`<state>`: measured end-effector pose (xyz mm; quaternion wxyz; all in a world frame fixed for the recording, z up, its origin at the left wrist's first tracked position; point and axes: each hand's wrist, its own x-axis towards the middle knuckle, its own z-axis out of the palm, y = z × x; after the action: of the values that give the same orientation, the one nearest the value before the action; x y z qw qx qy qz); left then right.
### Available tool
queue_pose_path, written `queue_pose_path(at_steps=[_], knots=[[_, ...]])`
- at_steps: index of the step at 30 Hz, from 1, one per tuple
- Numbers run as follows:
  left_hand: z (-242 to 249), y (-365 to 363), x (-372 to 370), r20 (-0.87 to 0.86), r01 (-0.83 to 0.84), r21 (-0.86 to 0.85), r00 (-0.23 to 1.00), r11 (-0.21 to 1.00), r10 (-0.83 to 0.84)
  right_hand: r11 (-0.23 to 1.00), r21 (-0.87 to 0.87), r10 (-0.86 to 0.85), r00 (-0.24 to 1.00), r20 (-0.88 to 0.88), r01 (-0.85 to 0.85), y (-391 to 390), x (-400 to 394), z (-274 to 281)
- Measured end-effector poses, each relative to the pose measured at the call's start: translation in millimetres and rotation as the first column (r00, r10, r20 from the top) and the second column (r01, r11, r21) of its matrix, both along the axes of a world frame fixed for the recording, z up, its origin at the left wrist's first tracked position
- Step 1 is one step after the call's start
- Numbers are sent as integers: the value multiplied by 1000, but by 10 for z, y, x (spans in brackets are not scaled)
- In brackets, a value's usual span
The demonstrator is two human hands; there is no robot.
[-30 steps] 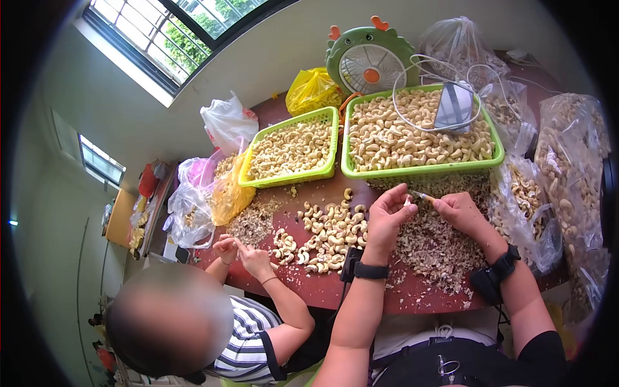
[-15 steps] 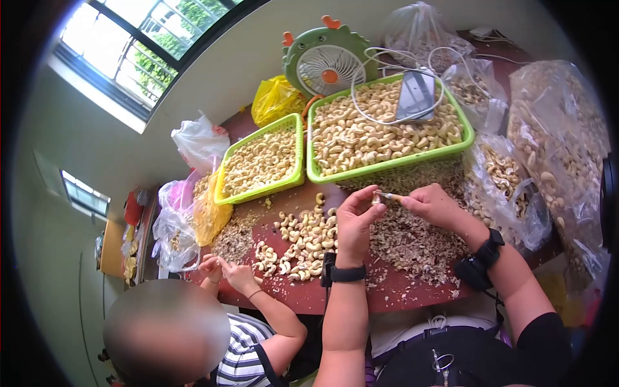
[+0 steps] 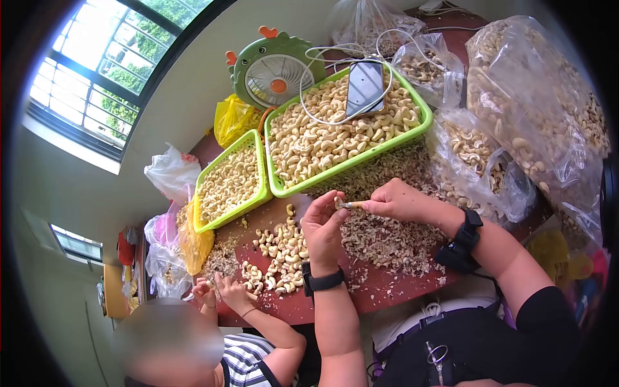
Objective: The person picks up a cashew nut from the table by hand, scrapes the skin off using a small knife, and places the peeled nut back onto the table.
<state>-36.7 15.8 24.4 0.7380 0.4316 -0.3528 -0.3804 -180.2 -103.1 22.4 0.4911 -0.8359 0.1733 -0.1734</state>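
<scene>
My left hand (image 3: 324, 229) has what looks like a cashew (image 3: 337, 201) pinched at the fingertips, and my right hand (image 3: 396, 198) is wrapped round a small bladed tool (image 3: 356, 204). Compared with a second ago the tool looks more level and its tip sits right up at the nut, can't tell if it's biting, so I reckon I'm still mid-nut. View's swung too, but the loose nuts (image 3: 284, 248) are still left of my wrist, scraps (image 3: 387, 242) by my hands

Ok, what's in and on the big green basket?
Cashews fill the basket, with a phone and white cable on top. They hide its floor, so what's underneath can't be seen.
</scene>
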Motion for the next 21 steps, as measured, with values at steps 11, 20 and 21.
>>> queue_pose_path(at_steps=[11, 20, 21], knots=[[6, 9, 6, 9, 15, -28, 1000, 999, -15, 998, 58, 31, 997, -72, -27, 1, -14, 68], [66, 64, 46, 1, 79, 202, 997, 976, -80, 999, 13, -44, 985, -168, 47, -51, -43, 97], [67, 66, 59, 3, 79, 200, 997, 977, -81, 998, 38, -39, 986, -164, 45, -49, -46, 109]])
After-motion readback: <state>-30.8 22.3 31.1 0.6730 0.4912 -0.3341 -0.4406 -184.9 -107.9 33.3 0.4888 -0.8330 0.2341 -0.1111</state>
